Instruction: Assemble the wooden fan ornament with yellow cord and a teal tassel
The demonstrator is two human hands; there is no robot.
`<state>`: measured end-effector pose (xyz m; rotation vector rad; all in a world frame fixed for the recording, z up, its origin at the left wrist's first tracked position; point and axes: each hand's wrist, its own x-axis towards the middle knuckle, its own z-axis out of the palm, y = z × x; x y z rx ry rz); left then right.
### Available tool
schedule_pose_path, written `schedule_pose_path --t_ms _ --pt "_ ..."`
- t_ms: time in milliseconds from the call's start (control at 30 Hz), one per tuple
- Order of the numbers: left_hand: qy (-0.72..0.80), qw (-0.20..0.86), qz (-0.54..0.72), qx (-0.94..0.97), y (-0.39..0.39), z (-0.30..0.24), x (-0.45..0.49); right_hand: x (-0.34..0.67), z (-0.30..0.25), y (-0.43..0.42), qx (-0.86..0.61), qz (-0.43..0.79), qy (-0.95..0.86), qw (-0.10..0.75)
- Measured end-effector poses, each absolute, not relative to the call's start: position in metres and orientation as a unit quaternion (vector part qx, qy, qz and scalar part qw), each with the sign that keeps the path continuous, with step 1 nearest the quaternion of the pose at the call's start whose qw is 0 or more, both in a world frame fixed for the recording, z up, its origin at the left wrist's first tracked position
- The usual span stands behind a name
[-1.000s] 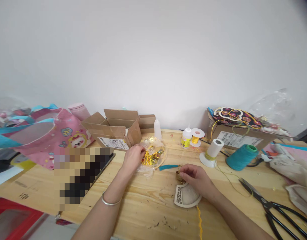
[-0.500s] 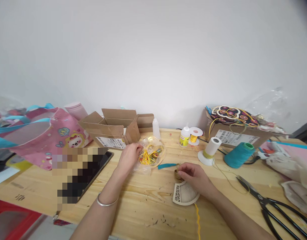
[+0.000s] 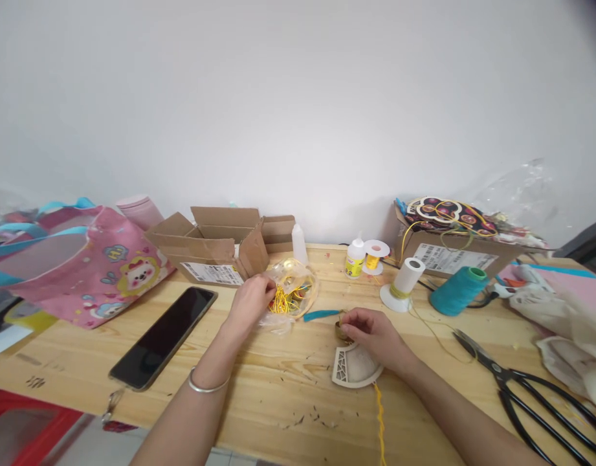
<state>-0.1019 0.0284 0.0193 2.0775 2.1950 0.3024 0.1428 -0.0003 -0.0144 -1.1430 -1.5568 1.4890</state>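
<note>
My left hand (image 3: 252,301) reaches to the left rim of a round clear-plastic-lined tray (image 3: 313,299). Its fingers are bent together beside a bundle of yellow cords (image 3: 284,301); whatever they grip is hidden. Between thumb and fingertips, my right hand (image 3: 378,333) pinches a small brass-coloured, bell-like piece (image 3: 341,332). Just below it, a fan-shaped wooden frame (image 3: 356,370) with a lattice edge lies partly under that hand. A twisted yellow cord (image 3: 380,421) trails from the frame toward me. A teal tassel (image 3: 321,315) points left from my right fingertips.
Black-handled scissors (image 3: 506,378) lie at right, near a teal thread cone (image 3: 457,291) and a white spool (image 3: 407,278). Behind stand a glue bottle (image 3: 354,259) and an open cardboard box (image 3: 215,249). A phone (image 3: 164,336) and pink bag (image 3: 108,272) occupy the left.
The whole view has shifted slightly. My left fingers remain at the tray of cords, and my right hand keeps its pinch on the bell-like piece.
</note>
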Motion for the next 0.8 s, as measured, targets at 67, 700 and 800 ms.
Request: schedule_pose_path --t_ms 67,700,800 --pt "0.727 0.054 0.096 0.678 0.029 0.019 -0.102 0.143 -0.013 0.000 -0.441 0.579 -0.592 0.348" --pt "0.740 0.042 0.196 0.642 0.025 0.035 -0.106 0.151 -0.010 0.004 -0.413 0.655 -0.505 0.381" --pt "0.720 0.045 0.285 0.632 0.022 0.037 -0.104 0.151 -0.010 0.004 -0.418 0.659 -0.494 0.383"
